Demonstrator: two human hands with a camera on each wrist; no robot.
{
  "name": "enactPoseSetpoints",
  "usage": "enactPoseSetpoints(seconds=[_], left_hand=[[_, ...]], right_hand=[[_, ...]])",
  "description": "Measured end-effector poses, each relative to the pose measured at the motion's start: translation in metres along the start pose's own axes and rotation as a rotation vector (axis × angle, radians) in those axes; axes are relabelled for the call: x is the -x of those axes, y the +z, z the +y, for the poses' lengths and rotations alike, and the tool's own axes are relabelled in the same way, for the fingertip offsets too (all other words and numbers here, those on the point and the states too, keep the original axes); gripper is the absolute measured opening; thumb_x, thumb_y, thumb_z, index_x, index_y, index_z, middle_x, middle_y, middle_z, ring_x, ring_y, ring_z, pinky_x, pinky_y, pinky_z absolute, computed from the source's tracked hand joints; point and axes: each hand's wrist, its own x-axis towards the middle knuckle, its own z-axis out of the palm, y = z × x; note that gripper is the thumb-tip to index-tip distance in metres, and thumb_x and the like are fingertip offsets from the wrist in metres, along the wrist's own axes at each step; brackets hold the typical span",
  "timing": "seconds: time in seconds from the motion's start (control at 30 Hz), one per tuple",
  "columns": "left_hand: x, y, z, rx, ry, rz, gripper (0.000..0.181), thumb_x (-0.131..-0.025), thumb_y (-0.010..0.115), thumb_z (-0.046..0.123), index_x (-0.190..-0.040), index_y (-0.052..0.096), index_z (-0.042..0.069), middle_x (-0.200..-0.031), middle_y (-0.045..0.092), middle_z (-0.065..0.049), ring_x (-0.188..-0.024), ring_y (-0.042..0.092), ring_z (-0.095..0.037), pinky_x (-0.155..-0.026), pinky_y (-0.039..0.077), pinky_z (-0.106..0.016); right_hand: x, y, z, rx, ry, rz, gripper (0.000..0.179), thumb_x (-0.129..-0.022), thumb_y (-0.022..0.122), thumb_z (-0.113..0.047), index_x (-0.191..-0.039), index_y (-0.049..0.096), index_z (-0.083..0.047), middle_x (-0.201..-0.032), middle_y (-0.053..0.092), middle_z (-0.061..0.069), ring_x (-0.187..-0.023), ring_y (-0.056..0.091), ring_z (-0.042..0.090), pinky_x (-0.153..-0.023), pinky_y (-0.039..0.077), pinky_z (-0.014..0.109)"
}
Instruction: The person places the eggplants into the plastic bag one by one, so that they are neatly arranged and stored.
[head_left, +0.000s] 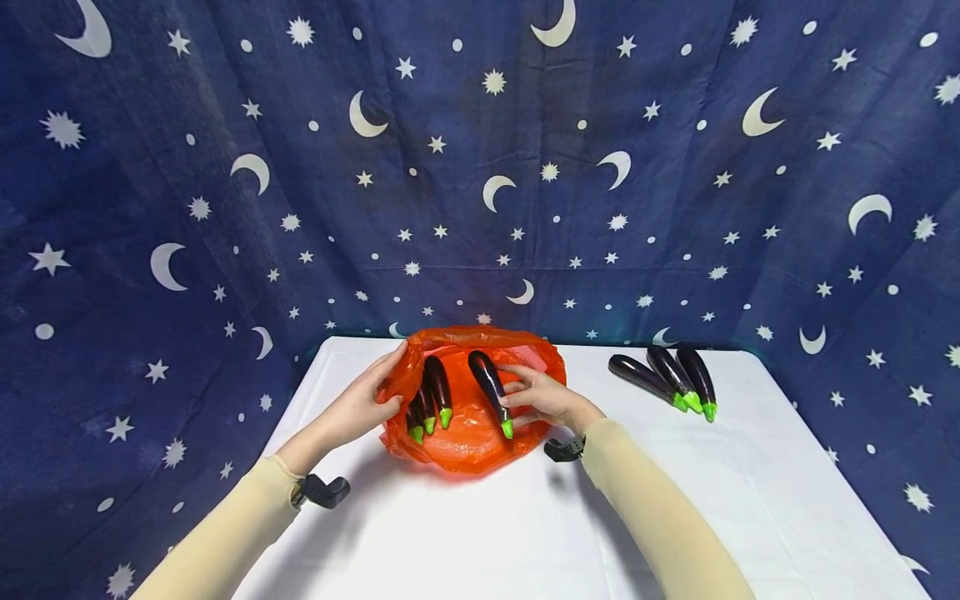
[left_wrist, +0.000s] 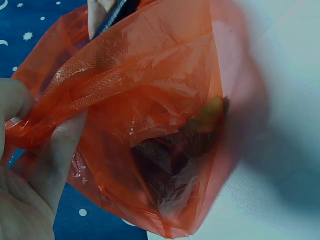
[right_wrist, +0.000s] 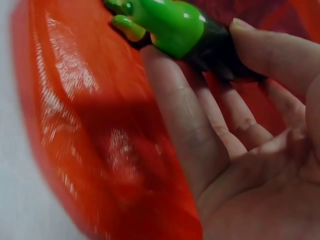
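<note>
An orange-red plastic bag (head_left: 465,450) lies open on the white table. My left hand (head_left: 363,410) pinches the bag's left rim between thumb and fingers; the left wrist view has the gathered film (left_wrist: 60,112) between them. With my right hand (head_left: 546,400) I hold a dark purple eggplant (head_left: 487,379) inside the bag mouth, its green stem end (right_wrist: 172,25) toward me. Thumb and fingers lie on opposite sides of it in the right wrist view. Several more eggplants (head_left: 439,390) rest along the bag's left inside, partly overlapping, green ends toward me.
Three eggplants (head_left: 647,379) lie grouped at the back right of the white table (head_left: 750,492), green ends toward me. A dark blue curtain (head_left: 480,233) with moons and stars hangs behind the table and along both sides.
</note>
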Motion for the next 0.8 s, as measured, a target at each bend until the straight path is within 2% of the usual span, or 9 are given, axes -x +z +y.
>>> enactPoseSetpoints(seconds=[0.23, 0.43, 0.6, 0.8], left_hand=[[0.000, 0.000, 0.000, -0.001, 0.015, -0.001, 0.087, -0.092, 0.063, -0.006, -0.165, 0.022, 0.016, -0.162, 0.034, -0.010, -0.130, 0.051, -0.029, -0.107, 0.044, -0.049], [-0.001, 0.001, 0.001, -0.002, 0.009, -0.005, 0.087, -0.092, 0.064, -0.005, -0.165, 0.022, 0.017, -0.162, 0.033, -0.010, -0.131, 0.051, -0.030, -0.108, 0.044, -0.049], [-0.001, 0.000, 0.002, -0.012, 0.006, -0.001, 0.088, -0.092, 0.064, -0.005, -0.165, 0.021, 0.018, -0.163, 0.032, -0.009, -0.134, 0.049, -0.029, -0.108, 0.043, -0.049], [0.000, -0.002, 0.001, -0.027, 0.011, 0.009, 0.088, -0.092, 0.064, -0.004, -0.165, 0.021, 0.018, -0.163, 0.032, -0.010, -0.136, 0.047, -0.029, -0.110, 0.042, -0.049]], right_hand=[[-0.034, 0.020, 0.002, 0.004, 0.000, 0.098, 0.081, -0.092, 0.074, -0.003, -0.160, 0.035, -0.020, -0.137, 0.054, 0.024, -0.105, 0.067, 0.035, -0.085, 0.058, 0.052], [-0.058, 0.038, 0.004, 0.033, -0.009, 0.210, 0.081, -0.091, 0.073, 0.000, -0.160, 0.037, -0.023, -0.136, 0.052, 0.024, -0.099, 0.069, 0.031, -0.082, 0.059, 0.051], [-0.072, 0.050, 0.005, 0.080, -0.020, 0.235, 0.079, -0.092, 0.071, 0.001, -0.159, 0.038, -0.023, -0.130, 0.055, 0.023, -0.098, 0.068, 0.029, -0.081, 0.060, 0.049], [-0.080, 0.060, 0.005, 0.128, -0.044, 0.241, 0.078, -0.093, 0.069, 0.003, -0.160, 0.037, -0.021, -0.125, 0.057, 0.023, -0.102, 0.066, 0.032, -0.081, 0.059, 0.052]])
